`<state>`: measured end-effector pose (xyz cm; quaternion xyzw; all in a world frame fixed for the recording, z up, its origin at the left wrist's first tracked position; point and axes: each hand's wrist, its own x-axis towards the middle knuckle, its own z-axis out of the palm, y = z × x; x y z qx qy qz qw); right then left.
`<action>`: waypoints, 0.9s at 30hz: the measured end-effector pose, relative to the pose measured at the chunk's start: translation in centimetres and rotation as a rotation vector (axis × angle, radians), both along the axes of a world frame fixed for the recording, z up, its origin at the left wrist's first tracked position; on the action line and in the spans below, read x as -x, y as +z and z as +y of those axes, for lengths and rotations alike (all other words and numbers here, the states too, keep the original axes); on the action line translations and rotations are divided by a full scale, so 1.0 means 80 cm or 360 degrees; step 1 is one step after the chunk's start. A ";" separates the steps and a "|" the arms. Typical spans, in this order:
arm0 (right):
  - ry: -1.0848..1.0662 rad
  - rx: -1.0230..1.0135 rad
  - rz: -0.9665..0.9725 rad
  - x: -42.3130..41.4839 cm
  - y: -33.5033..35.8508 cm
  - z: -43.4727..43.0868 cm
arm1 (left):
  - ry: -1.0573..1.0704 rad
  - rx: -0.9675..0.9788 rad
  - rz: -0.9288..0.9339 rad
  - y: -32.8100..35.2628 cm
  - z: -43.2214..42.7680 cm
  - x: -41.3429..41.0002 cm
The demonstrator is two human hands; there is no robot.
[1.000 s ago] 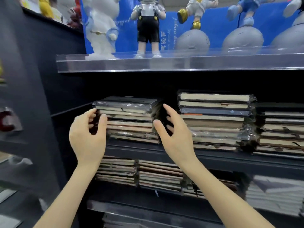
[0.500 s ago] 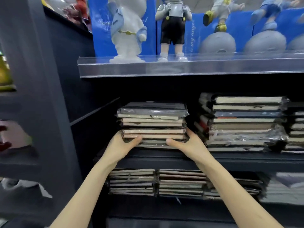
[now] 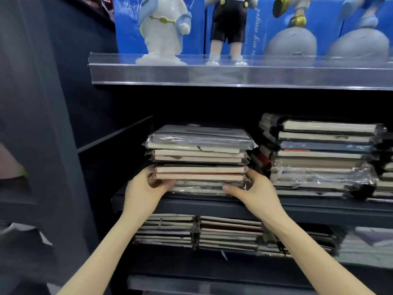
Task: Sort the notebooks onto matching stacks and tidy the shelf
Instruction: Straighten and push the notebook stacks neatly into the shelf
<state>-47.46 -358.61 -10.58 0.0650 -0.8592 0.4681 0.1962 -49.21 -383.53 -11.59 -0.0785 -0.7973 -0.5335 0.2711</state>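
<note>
Head view: left hand (image 3: 144, 188) and right hand (image 3: 257, 190) grip the stack (image 3: 200, 158) at its lower corners, fingers curled round them. Step, apparently: squaring the stack; next needs even two-sided pressure.

Free room left of notebook stack (image 3: 197, 158)

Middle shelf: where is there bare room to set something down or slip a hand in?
Free: the strip between the side wall and the held stack, and the gap above it. Crowded: held stack and neighbouring stack nearly meet.
</note>
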 end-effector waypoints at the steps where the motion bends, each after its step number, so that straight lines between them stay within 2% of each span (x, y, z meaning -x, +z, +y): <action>1: -0.0005 0.0005 0.0024 0.001 0.000 0.000 | 0.0045 -0.0013 0.0031 -0.001 0.003 0.001; 4: 0.0150 0.0137 -0.0032 -0.005 0.002 0.005 | 0.0081 0.0032 0.0072 -0.002 0.007 -0.001; 6: 0.0253 0.0277 -0.0092 -0.011 0.006 0.005 | -0.0029 0.0061 -0.0028 0.000 -0.001 -0.003; 11: 0.0219 0.0592 0.0026 -0.005 0.009 -0.012 | -0.0269 -0.0127 -0.0125 0.006 -0.011 0.002; 16: 0.0225 0.0591 0.0078 -0.007 0.012 -0.018 | -0.0403 -0.0185 -0.0123 0.009 -0.006 0.006; 27: 0.0018 0.0659 0.0206 0.005 0.011 -0.021 | -0.0211 -0.0123 -0.0016 0.020 0.002 0.018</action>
